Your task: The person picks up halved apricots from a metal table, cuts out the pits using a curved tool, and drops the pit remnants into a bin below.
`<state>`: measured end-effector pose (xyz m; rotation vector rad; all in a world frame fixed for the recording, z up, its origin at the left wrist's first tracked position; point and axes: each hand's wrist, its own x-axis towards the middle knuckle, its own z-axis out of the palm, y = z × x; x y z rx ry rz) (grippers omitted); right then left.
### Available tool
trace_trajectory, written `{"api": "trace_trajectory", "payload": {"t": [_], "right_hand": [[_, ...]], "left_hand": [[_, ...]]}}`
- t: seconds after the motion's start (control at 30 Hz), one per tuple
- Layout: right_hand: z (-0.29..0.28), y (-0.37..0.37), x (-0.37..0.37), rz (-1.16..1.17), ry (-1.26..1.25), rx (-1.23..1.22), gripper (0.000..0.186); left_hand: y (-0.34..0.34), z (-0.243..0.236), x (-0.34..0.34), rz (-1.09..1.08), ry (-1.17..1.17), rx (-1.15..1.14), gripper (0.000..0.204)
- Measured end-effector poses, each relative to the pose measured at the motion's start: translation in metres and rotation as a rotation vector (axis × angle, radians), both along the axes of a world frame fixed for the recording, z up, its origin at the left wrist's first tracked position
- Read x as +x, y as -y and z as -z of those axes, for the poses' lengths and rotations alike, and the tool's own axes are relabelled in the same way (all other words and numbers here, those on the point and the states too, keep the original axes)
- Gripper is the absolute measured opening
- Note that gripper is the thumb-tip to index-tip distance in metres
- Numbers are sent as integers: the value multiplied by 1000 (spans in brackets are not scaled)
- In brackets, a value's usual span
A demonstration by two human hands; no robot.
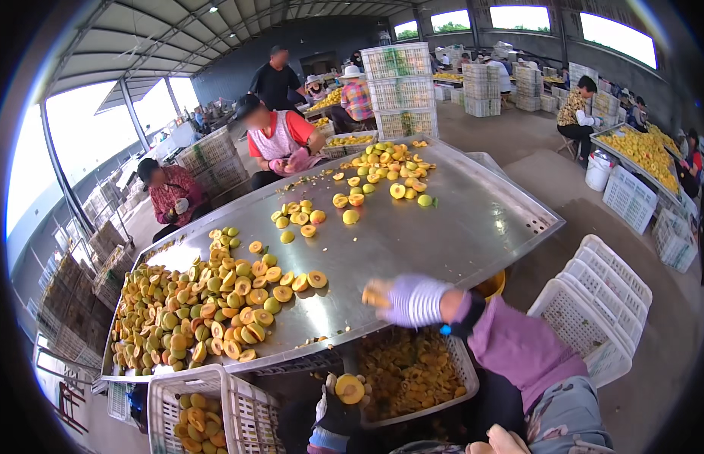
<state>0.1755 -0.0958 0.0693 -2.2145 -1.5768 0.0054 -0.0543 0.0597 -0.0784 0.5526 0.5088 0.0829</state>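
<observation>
The right hand [412, 300], in a white knit glove, reaches over the steel bench [443, 227], its fingers [376, 293] pinched on a yellow fruit piece [371, 298]. Lower down, the left hand [338, 408] in a dark glove cups a halved yellow fruit [350, 389] cut side up. Just beside both hands sits a white crate of pits and scraps [412, 374], and left of the right hand's fingers lies the pile of halved fruit [208, 310].

We are in a large fruit-processing shed: a corrugated metal roof [216, 30] on steel beams, open sides, a concrete floor [534, 174]. Long steel worktops [443, 227] carry heaps of halved yellow fruit [208, 310], stacked white plastic crates [401, 91] stand about, and seated workers [280, 140] sort fruit.
</observation>
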Motion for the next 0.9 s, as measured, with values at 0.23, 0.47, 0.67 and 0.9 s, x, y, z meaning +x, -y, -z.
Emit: {"api": "trace_trajectory", "payload": {"t": [0.23, 0.47, 0.67, 0.9], "right_hand": [[-21, 27, -31, 393, 89, 301, 27], [67, 38, -138, 254, -90, 152, 27], [89, 31, -156, 348, -132, 152, 30], [88, 35, -157, 336, -327, 101, 33]], "left_hand": [[0, 1, 20, 2, 244, -257, 52], [28, -55, 37, -76, 228, 475, 49], [36, -46, 32, 17, 341, 212, 55], [45, -59, 22, 75, 534, 579, 62]]}}
